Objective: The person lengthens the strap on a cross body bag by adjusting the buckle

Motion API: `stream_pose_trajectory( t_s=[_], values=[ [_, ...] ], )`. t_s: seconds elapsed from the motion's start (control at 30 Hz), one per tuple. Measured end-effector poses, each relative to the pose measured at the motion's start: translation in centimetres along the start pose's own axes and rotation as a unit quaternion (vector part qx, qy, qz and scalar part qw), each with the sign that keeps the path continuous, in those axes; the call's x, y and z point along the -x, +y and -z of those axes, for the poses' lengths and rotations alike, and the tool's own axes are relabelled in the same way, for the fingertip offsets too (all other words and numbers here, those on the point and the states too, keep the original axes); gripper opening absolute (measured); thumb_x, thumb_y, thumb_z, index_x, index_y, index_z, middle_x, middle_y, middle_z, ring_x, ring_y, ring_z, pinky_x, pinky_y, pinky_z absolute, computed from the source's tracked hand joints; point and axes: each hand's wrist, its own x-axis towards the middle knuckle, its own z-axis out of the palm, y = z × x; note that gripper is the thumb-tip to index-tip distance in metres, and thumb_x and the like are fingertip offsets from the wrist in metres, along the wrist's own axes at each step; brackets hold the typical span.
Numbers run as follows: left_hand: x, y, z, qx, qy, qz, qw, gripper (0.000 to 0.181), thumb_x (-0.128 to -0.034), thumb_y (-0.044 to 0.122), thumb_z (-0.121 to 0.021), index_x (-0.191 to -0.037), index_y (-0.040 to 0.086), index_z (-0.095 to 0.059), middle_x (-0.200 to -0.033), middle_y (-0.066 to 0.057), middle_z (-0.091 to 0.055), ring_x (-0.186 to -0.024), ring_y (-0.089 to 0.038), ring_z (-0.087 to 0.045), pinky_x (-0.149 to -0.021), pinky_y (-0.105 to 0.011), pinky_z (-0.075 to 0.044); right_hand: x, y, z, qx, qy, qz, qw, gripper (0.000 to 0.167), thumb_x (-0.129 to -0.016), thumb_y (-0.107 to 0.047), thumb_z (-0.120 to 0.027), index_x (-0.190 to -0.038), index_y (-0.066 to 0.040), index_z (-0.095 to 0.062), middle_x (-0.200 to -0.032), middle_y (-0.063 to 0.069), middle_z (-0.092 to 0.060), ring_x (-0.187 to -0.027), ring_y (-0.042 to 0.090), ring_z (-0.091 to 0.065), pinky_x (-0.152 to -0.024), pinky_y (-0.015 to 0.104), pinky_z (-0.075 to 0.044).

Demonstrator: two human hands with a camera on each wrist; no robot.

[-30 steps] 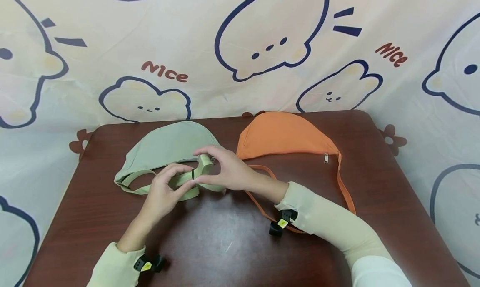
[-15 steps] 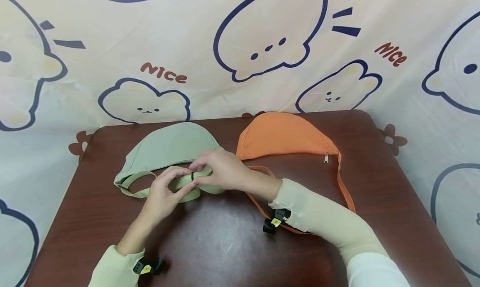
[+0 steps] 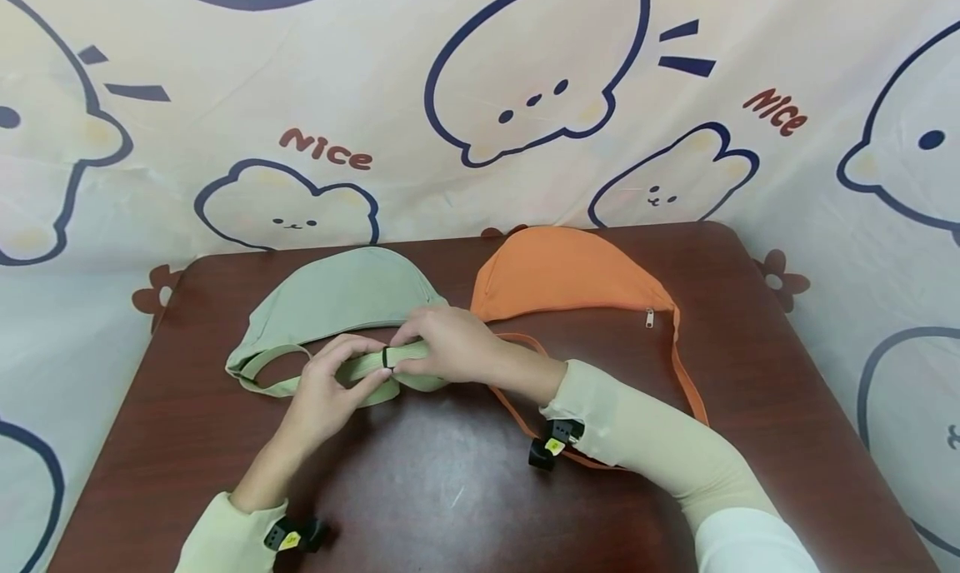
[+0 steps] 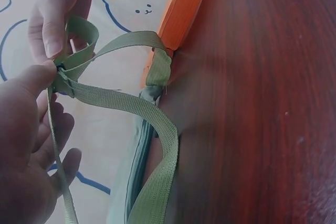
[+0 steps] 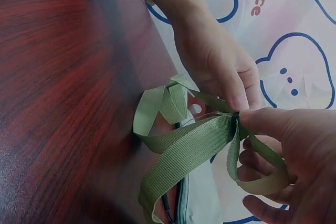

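A pale green waist bag (image 3: 348, 286) lies on the table, with its green webbing strap (image 3: 366, 365) lifted in front of it. My left hand (image 3: 330, 381) pinches the strap just left of a small black strap slider (image 3: 386, 357). From the other side my right hand (image 3: 453, 344) pinches the strap close to that slider. In the left wrist view, the strap (image 4: 123, 100) hangs in loose loops from the pinched spot. The right wrist view shows a small loop (image 5: 265, 182) by my right fingers; the slider (image 5: 235, 121) is partly covered by the thumbs.
To the right lies an orange waist bag (image 3: 566, 273) with a silver zipper pull (image 3: 650, 317). Its orange strap (image 3: 688, 377) runs toward me, partly under my right forearm. The brown table (image 3: 450, 506) meets a cartoon-printed cloth (image 3: 480, 190) at the back and sides.
My right hand has shifted slightly left and lower, and the upright strap loop by its fingers has been drawn down flat beside the slider. My left hand stays in nearly the same place.
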Motion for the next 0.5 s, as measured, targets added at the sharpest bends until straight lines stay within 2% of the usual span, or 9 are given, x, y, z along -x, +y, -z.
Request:
stream_pose_trajectory(
  t_s=[0.23, 0.5],
  values=[
    [-0.07, 0.12, 0.16, 0.001, 0.0, -0.003, 1.0, 0.034, -0.0794, -0.004, -0.084, -0.108, 0.009, -0.072, -0.108, -0.001, -0.069, -0.101, -0.01, -0.061, -0.089, -0.014, -0.042, 0.08, -0.12, 0.12, -0.007, 0.005, -0.008, 0.9999, 0.023, -0.091, -0.034, -0.078, -0.111, -0.022, -0.079, -0.109, -0.008, -0.071, -0.098, 0.007, -0.063, -0.075, 0.024, -0.049],
    [-0.24, -0.13, 0.69, -0.013, 0.004, -0.005, 0.9999, 0.036, -0.0772, -0.004, -0.086, -0.108, 0.009, -0.072, -0.108, -0.001, -0.069, -0.101, -0.011, -0.06, -0.089, -0.015, -0.041, 0.32, 0.19, 0.26, -0.027, 0.033, -0.002, 0.9991, 0.017, -0.09, -0.029, -0.078, -0.106, -0.021, -0.08, -0.105, -0.009, -0.071, -0.091, 0.005, -0.059, -0.071, 0.021, -0.046]
  ],
)
